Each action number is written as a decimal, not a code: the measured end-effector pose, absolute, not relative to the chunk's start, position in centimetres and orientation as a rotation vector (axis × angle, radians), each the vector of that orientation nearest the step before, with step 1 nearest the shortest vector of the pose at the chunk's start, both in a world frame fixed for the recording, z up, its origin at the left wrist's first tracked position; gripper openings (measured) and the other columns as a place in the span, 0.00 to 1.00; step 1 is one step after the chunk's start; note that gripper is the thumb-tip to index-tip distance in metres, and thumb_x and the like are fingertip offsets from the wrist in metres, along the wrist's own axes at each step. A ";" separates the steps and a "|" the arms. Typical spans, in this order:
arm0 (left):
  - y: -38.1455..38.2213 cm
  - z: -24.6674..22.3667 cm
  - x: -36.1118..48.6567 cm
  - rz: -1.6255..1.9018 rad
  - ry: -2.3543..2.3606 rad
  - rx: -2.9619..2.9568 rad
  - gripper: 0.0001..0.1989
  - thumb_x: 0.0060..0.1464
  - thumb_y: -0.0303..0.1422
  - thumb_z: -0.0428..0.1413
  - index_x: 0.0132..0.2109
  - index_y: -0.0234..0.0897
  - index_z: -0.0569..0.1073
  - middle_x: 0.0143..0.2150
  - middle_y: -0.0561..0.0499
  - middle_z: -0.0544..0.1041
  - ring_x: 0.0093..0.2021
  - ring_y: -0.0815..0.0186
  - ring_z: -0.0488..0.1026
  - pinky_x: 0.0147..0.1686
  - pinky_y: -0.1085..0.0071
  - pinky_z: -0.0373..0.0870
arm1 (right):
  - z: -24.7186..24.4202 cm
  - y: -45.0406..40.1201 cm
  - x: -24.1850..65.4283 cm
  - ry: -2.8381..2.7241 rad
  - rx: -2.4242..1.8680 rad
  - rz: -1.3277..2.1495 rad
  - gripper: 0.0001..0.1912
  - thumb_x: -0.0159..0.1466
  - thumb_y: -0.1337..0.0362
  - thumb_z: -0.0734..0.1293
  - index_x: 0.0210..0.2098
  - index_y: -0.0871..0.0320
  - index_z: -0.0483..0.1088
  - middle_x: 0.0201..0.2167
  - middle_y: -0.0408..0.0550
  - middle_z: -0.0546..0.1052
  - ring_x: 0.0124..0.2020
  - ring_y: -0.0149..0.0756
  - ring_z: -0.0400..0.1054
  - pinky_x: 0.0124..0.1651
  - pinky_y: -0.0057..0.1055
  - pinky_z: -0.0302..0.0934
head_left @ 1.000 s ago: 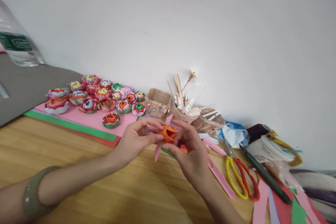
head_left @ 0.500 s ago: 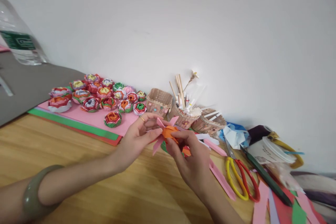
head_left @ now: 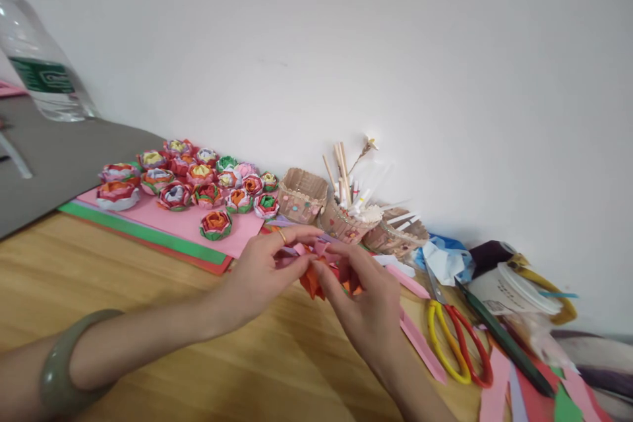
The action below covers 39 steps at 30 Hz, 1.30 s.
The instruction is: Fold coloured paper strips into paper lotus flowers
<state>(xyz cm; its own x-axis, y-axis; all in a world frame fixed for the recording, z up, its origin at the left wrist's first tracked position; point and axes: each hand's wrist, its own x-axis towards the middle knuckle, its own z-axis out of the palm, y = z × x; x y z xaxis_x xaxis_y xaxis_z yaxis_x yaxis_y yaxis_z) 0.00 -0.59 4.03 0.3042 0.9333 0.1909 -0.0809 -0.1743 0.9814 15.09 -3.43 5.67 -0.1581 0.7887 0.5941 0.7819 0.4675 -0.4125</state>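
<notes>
Between my two hands is a small paper flower (head_left: 312,282), with orange petals below and pink paper strips above, partly hidden by my fingers. My left hand (head_left: 262,268) comes in from the left, thumb and fingers closed on the flower's left side. On its right side, my right hand (head_left: 368,293) pinches it with thumb and forefinger. Both hands are over the wooden table (head_left: 237,356), their thumb tips nearly meeting. Finished-looking paper flowers (head_left: 215,225) in several colours sit in rows on a pink sheet (head_left: 247,237) to the left.
Decorated cardboard baskets (head_left: 301,196) stand along the wall, one holding sticks (head_left: 344,171). At right lie scissors (head_left: 457,343), a dark green knife-like tool (head_left: 504,336), a white tub (head_left: 514,287) and paper strips (head_left: 422,346). A plastic bottle (head_left: 44,72) stands at far left.
The paper flower has turned: its orange part now shows lower and its pink strips are gathered under my fingers. My hands have closed nearer together. The view has shifted slightly.
</notes>
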 end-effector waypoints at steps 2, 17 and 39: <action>-0.5 4.2 0.0 1.105 0.850 1.407 0.09 0.51 0.30 0.54 0.42 0.38 0.72 0.37 0.52 0.75 0.31 0.70 0.72 0.29 0.76 0.70 | 5.7 -3.3 14.9 -1.937 -1.339 0.147 0.05 0.60 0.65 0.64 0.35 0.58 0.70 0.23 0.43 0.73 0.21 0.28 0.64 0.24 0.24 0.58; -1.4 5.0 0.5 1.124 0.888 1.377 0.04 0.47 0.29 0.56 0.34 0.35 0.72 0.33 0.52 0.72 0.36 0.68 0.70 0.32 0.76 0.67 | 4.7 -3.6 13.6 -1.911 -1.455 0.182 0.03 0.56 0.69 0.60 0.30 0.58 0.65 0.30 0.44 0.67 0.29 0.32 0.62 0.30 0.28 0.55; -1.6 4.2 0.9 1.184 0.715 1.033 0.06 0.46 0.32 0.59 0.27 0.35 0.70 0.25 0.56 0.66 0.25 0.73 0.64 0.22 0.78 0.63 | 3.7 -3.8 13.3 -1.863 -1.291 0.288 0.07 0.60 0.71 0.57 0.28 0.58 0.63 0.30 0.47 0.66 0.34 0.35 0.60 0.35 0.32 0.57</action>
<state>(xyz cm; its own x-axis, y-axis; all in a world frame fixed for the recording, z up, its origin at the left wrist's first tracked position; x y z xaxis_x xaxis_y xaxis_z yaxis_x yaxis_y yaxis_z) 0.85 -1.61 4.21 0.2591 0.9637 0.0648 -0.3914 0.0434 0.9192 13.27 -3.75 3.71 -0.1262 0.8577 0.4984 0.6672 0.4452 -0.5972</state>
